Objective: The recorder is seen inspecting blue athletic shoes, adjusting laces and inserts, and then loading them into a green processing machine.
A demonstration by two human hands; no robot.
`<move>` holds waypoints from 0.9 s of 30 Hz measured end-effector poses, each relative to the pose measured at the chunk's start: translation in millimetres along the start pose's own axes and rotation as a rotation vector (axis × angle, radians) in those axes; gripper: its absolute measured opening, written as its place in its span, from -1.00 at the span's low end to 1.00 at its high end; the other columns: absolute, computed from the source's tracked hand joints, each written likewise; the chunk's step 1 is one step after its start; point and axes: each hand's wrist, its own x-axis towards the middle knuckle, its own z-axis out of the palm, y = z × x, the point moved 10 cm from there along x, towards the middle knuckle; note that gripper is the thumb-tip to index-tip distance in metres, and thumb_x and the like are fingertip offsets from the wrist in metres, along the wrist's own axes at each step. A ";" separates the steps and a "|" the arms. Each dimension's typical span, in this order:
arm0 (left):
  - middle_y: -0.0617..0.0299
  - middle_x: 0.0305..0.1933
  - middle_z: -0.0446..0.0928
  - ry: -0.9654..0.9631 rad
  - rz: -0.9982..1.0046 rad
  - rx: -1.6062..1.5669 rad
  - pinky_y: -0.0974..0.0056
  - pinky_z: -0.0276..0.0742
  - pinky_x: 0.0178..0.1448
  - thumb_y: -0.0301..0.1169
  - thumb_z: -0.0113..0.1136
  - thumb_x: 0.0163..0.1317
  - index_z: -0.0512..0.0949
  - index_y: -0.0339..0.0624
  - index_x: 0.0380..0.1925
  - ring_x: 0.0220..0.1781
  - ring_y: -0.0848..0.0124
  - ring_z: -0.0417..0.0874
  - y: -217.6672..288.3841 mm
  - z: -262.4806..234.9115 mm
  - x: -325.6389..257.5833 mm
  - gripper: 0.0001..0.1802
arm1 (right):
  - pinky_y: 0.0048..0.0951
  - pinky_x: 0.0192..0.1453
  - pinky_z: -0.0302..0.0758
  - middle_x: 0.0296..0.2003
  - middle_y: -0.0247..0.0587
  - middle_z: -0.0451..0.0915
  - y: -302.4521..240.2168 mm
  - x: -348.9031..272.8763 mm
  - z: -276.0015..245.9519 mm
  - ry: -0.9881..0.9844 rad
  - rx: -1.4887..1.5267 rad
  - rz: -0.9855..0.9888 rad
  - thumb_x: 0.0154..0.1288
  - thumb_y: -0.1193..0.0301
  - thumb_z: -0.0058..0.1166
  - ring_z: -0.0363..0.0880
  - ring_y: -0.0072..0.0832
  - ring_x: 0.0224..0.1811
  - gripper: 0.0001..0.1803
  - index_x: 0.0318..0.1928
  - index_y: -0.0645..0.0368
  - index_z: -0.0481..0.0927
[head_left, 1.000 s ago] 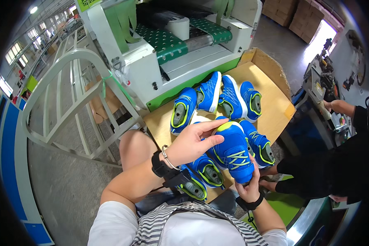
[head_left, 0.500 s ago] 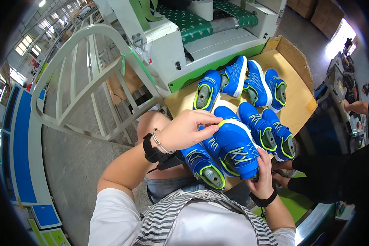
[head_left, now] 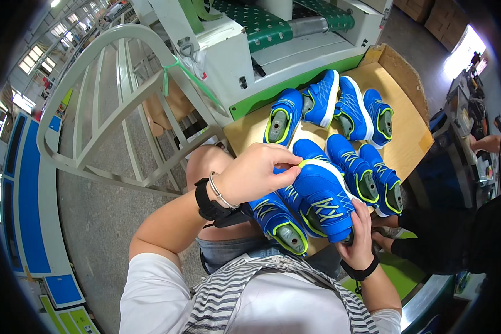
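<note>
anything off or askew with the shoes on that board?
Nothing looks damaged or spilled. Blue shoes lie loosely on the cardboard sheet, some on their sides, toes pointing different ways. The left hand pinches the toe of the held shoe; the right hand supports its heel.

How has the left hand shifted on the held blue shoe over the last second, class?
Cannot tell any real shift: the left hand pinches the toe end of the held blue shoe as before, near the cardboard tray; mostly the camera moved.

Blue shoes (head_left: 339,106) are crowding the cardboard tray (head_left: 406,128), leaving bare board only along its right side; the conveyor machine (head_left: 295,50) is walling off the far edge; a co-worker's dark sleeve (head_left: 445,245) is blocking the near right corner.
</note>
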 end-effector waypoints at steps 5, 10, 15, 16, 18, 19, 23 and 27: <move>0.04 -0.17 0.73 0.005 0.003 -0.003 0.30 0.64 -0.03 -0.52 0.30 0.20 0.70 -0.35 -0.10 -0.19 0.30 0.75 0.7 -0.3 -1.2 -0.74 | 0.29 0.47 0.15 0.40 0.27 0.22 -1.7 0.1 0.5 0.001 -0.019 -0.007 -0.13 0.52 0.46 0.25 0.23 0.43 0.07 0.43 0.10 0.15; 0.04 -0.17 0.73 -0.008 0.007 -0.010 0.30 0.64 -0.02 -0.53 0.29 0.20 0.70 -0.34 -0.09 -0.18 0.30 0.75 1.3 0.5 0.3 -0.74 | 0.30 0.47 0.16 0.40 0.28 0.21 -0.3 -0.5 1.4 0.001 -0.023 -0.007 -0.12 0.51 0.47 0.25 0.25 0.43 0.07 0.43 0.09 0.15; 0.03 -0.17 0.73 -0.030 0.021 -0.010 0.30 0.65 -0.02 -0.53 0.30 0.20 0.70 -0.34 -0.10 -0.18 0.30 0.75 5.2 -1.4 -0.2 -0.74 | 0.30 0.46 0.16 0.40 0.28 0.21 -1.2 -0.6 0.9 0.005 -0.021 -0.006 -0.12 0.51 0.47 0.25 0.24 0.43 0.07 0.43 0.09 0.14; 0.03 -0.17 0.73 -0.029 0.020 -0.010 0.30 0.65 -0.02 -0.53 0.30 0.20 0.70 -0.34 -0.10 -0.18 0.30 0.75 4.6 -1.9 -0.5 -0.74 | 0.30 0.46 0.16 0.40 0.27 0.21 -1.6 -0.7 1.0 0.006 -0.023 -0.006 -0.13 0.51 0.47 0.25 0.24 0.43 0.08 0.43 0.09 0.14; 0.03 -0.16 0.72 -0.029 0.044 0.007 0.30 0.65 -0.03 -0.53 0.30 0.20 0.70 -0.34 -0.10 -0.18 0.30 0.75 6.1 -2.5 -1.5 -0.74 | 0.30 0.46 0.16 0.40 0.27 0.21 -1.8 -0.4 1.3 0.006 -0.019 -0.008 -0.13 0.51 0.48 0.25 0.25 0.43 0.08 0.43 0.08 0.14; 0.03 -0.16 0.72 -0.031 0.042 0.007 0.30 0.65 -0.03 -0.53 0.30 0.20 0.70 -0.34 -0.10 -0.18 0.30 0.75 5.3 -1.5 -0.8 -0.74 | 0.30 0.46 0.17 0.40 0.27 0.21 -0.9 -0.8 1.5 0.006 -0.018 -0.005 -0.13 0.51 0.48 0.26 0.25 0.42 0.08 0.43 0.08 0.14; 0.03 -0.14 0.72 -0.026 0.050 0.003 0.29 0.65 -0.02 -0.54 0.30 0.20 0.69 -0.33 -0.08 -0.17 0.28 0.75 4.4 1.3 -2.7 -0.73 | 0.29 0.46 0.17 0.40 0.27 0.21 -0.4 -2.3 1.6 0.007 -0.021 0.000 -0.14 0.51 0.48 0.26 0.25 0.42 0.09 0.43 0.06 0.14; 0.02 -0.12 0.71 -0.019 0.081 0.009 0.27 0.65 -0.01 -0.54 0.29 0.21 0.68 -0.33 -0.05 -0.15 0.25 0.75 5.5 0.2 -3.7 -0.71 | 0.30 0.46 0.17 0.41 0.27 0.21 0.4 -2.1 1.6 0.005 -0.016 0.004 -0.14 0.53 0.47 0.26 0.26 0.42 0.08 0.43 0.06 0.15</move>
